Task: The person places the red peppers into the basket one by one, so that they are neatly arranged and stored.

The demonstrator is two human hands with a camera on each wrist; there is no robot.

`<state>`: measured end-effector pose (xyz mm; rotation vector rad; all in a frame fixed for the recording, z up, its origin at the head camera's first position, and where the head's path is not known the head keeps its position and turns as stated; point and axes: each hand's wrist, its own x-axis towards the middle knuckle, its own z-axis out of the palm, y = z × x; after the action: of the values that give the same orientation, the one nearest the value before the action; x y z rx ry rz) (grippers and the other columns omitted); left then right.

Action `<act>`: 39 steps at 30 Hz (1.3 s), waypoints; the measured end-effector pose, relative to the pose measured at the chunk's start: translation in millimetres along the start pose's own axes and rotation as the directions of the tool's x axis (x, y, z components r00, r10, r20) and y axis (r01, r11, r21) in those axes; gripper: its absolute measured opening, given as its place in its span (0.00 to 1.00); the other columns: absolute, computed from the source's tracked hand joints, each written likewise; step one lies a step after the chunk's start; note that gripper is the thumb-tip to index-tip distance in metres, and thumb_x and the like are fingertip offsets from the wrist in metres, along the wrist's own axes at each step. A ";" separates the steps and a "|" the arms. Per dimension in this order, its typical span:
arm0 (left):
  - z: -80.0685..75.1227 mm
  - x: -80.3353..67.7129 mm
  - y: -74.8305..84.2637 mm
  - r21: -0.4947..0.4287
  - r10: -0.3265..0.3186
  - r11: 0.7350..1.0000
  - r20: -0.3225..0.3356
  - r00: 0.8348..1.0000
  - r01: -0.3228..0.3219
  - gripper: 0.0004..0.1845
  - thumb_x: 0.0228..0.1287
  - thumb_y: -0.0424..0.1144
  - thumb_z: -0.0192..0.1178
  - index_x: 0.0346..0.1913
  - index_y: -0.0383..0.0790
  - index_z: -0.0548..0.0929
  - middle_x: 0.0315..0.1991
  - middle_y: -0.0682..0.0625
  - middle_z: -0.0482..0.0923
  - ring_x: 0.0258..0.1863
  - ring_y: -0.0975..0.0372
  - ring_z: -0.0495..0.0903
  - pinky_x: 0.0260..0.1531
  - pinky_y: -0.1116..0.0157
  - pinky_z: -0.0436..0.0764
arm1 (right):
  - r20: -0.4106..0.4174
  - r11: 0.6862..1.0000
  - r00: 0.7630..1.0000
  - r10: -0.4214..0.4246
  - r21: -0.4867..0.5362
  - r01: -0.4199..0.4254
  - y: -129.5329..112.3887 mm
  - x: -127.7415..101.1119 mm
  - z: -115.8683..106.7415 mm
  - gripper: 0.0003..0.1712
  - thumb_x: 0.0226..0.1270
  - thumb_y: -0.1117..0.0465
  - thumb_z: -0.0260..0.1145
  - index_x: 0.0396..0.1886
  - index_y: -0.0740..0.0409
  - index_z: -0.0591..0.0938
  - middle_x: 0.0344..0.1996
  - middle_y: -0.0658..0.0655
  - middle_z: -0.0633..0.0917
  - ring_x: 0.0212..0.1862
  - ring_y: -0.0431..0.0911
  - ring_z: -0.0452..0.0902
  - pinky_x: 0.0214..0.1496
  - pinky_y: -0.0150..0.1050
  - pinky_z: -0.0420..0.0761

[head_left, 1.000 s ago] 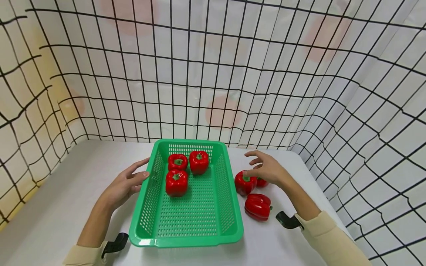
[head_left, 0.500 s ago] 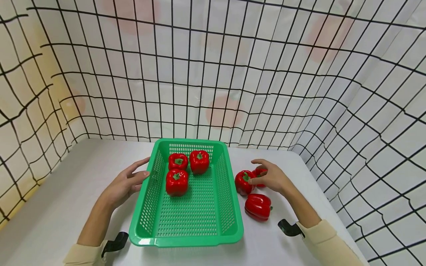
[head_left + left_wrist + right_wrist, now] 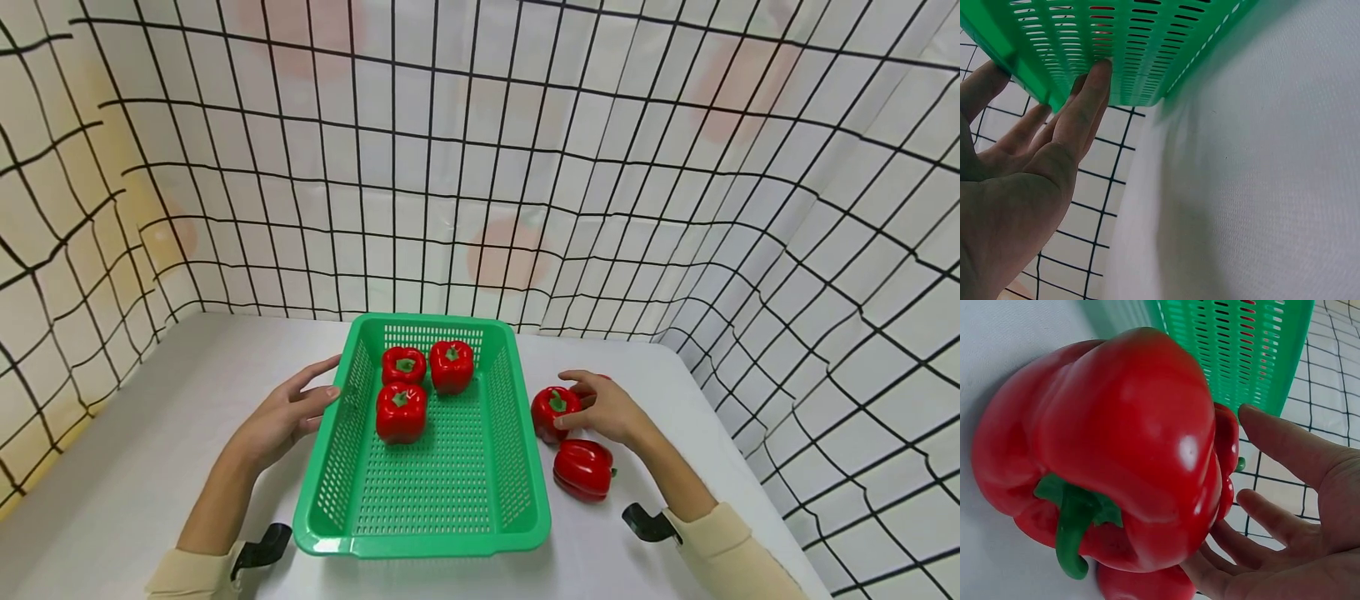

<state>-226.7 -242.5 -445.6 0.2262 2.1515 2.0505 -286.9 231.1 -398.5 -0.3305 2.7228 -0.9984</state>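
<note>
My left hand [image 3: 283,418] rests against the outer left wall of a green plastic basket [image 3: 420,546], fingers fairly straight, as the left wrist view also shows. Over on the right, my right hand [image 3: 603,408] reaches around an upright red bell pepper [image 3: 546,414], thumb on the near side and fingers toward the back. In the right wrist view its fingers [image 3: 1275,515] are spread and loosely bent; firm contact with that pepper cannot be made out. A second bell pepper [image 3: 583,471] lies on its side closer to me. Another is mostly hidden behind the right hand.
Inside the basket, three red bell peppers [image 3: 401,414] stand upright toward the back left. The basket sits on a white-covered table [image 3: 217,358]. Black wire mesh [image 3: 450,200] rises along the back and both sides, with printed white sheeting behind it.
My right hand has moved slightly down from above the peppers, its thumb now lower on the upright one's near side. The left hand and the basket have stayed put.
</note>
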 end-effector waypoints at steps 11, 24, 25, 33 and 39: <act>-0.6 -0.9 -0.4 -0.007 0.005 1.000 0.007 1.000 -0.005 0.38 0.76 0.46 0.57 0.82 0.51 0.52 0.68 0.30 0.71 0.51 0.50 0.88 0.52 0.57 0.86 | -0.018 0.999 1.000 0.016 -0.030 -0.016 -1.8 0.1 7.6 0.50 0.50 0.55 0.82 0.73 0.57 0.70 0.63 0.68 0.77 0.64 0.65 0.72 0.49 0.54 0.88; -0.9 -0.8 -0.4 -0.009 0.004 1.000 0.003 1.000 -0.004 0.38 0.76 0.46 0.57 0.82 0.51 0.52 0.67 0.30 0.71 0.51 0.50 0.88 0.52 0.57 0.86 | -0.035 0.998 0.998 0.049 -0.043 -0.051 0.0 0.4 14.4 0.52 0.47 0.55 0.84 0.72 0.55 0.69 0.62 0.66 0.77 0.63 0.65 0.72 0.46 0.53 0.89; -0.8 -0.7 -0.2 -0.008 0.004 1.000 0.003 1.000 -0.004 0.38 0.76 0.46 0.57 0.82 0.51 0.52 0.67 0.30 0.70 0.51 0.50 0.88 0.52 0.57 0.86 | -0.033 0.998 0.998 0.050 -0.042 -0.052 0.1 0.3 14.9 0.52 0.47 0.55 0.84 0.72 0.55 0.69 0.62 0.66 0.77 0.63 0.65 0.72 0.46 0.53 0.89; 0.4 -1.1 0.8 -0.005 0.001 1.000 0.002 1.000 -0.001 0.38 0.76 0.46 0.57 0.82 0.51 0.51 0.68 0.30 0.70 0.51 0.50 0.88 0.52 0.56 0.86 | -0.045 0.998 0.997 0.056 -0.036 -0.058 -0.2 -0.6 17.2 0.51 0.46 0.57 0.84 0.71 0.54 0.69 0.61 0.66 0.78 0.62 0.65 0.73 0.45 0.53 0.89; -0.1 -0.2 1.1 -0.010 0.002 1.000 0.014 1.000 -0.002 0.37 0.77 0.45 0.56 0.82 0.49 0.52 0.68 0.29 0.70 0.51 0.52 0.88 0.52 0.58 0.86 | -0.062 0.997 0.996 0.058 -0.042 -0.060 -0.3 -1.2 17.7 0.50 0.47 0.57 0.83 0.71 0.55 0.70 0.60 0.66 0.78 0.61 0.65 0.73 0.44 0.53 0.89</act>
<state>-226.6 -242.6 -444.4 0.2411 2.1328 2.0543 -280.7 220.6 -411.2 -0.2294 2.7942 -0.9497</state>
